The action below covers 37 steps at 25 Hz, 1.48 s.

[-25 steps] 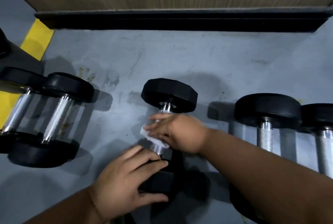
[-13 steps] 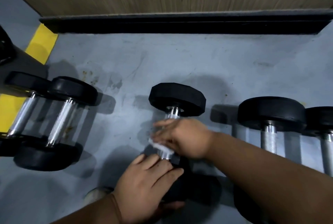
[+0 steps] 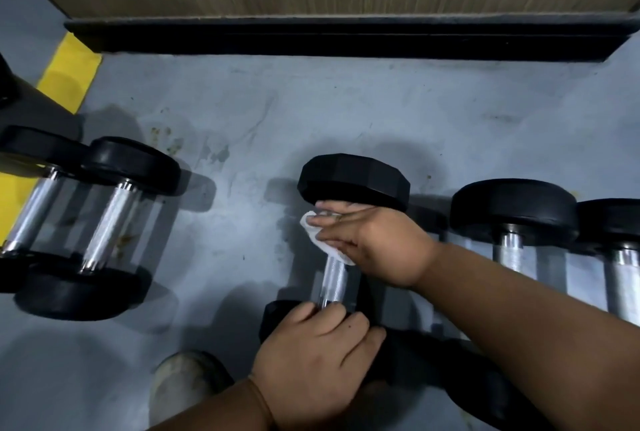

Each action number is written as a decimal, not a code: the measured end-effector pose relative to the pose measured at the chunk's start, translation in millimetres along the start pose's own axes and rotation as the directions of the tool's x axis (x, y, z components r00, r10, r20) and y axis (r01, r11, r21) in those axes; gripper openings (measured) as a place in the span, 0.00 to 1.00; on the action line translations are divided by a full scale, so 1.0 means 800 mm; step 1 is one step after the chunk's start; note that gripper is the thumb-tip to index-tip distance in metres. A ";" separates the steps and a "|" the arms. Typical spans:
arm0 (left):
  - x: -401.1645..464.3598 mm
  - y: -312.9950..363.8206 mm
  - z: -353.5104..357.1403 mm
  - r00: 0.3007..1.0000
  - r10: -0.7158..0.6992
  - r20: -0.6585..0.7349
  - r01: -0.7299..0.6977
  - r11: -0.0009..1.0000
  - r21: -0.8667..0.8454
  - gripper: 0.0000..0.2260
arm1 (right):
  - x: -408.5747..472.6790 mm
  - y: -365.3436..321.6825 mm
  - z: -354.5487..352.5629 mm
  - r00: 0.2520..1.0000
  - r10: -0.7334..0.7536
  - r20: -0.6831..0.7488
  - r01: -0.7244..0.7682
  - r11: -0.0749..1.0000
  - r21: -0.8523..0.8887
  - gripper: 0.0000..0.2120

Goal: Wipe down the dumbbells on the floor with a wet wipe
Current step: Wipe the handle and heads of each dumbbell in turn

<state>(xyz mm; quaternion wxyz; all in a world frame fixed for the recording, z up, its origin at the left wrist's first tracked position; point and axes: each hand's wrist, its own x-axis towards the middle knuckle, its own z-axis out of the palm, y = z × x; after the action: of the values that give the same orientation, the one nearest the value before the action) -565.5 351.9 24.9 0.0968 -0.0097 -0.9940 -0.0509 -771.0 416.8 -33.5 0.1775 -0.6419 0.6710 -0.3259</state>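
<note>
A black hex dumbbell (image 3: 353,176) with a chrome handle (image 3: 333,280) lies on the grey floor in the middle of the view. My right hand (image 3: 377,243) holds a white wet wipe (image 3: 317,235) wrapped on the upper end of the handle, just under the far head. My left hand (image 3: 318,351) rests over the near head, fingers curled onto it by the lower handle end. That near head is mostly hidden under my left hand.
Two round-headed dumbbells (image 3: 114,229) lie side by side at the left, partly on a yellow floor stripe (image 3: 67,74). Two more dumbbells (image 3: 512,212) lie at the right. A black skirting board (image 3: 346,37) runs along the wooden wall. A shoe toe (image 3: 180,385) shows near the bottom.
My right hand slid the wipe up the handle from its lower part to just under the far head. My left hand stayed on the near head. The view shifted slightly.
</note>
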 end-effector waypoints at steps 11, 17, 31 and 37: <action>-0.001 0.009 0.006 0.999 0.040 0.007 -0.040 0.999 0.031 0.15 | 0.006 0.000 0.007 1.000 0.012 -0.013 -0.013 1.000 -0.026 0.14; -0.002 0.007 0.008 1.000 -0.008 -0.010 0.008 0.999 0.040 0.12 | -0.027 -0.029 0.015 0.965 -0.179 0.191 0.171 0.984 0.057 0.15; -0.002 0.010 0.009 0.999 0.038 -0.020 -0.037 0.999 0.015 0.15 | 0.002 0.002 0.010 0.997 -0.067 0.022 0.068 0.996 -0.055 0.11; 0.000 0.009 0.009 0.999 0.010 -0.035 -0.009 1.000 0.024 0.13 | -0.025 -0.031 0.019 0.973 -0.119 0.199 0.118 0.993 0.019 0.11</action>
<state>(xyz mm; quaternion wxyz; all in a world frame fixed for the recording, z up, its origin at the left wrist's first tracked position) -567.0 359.6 18.8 0.1145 -0.0125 -0.9926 -0.0388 -740.3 433.8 -31.2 0.2263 -0.7097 0.6091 -0.2722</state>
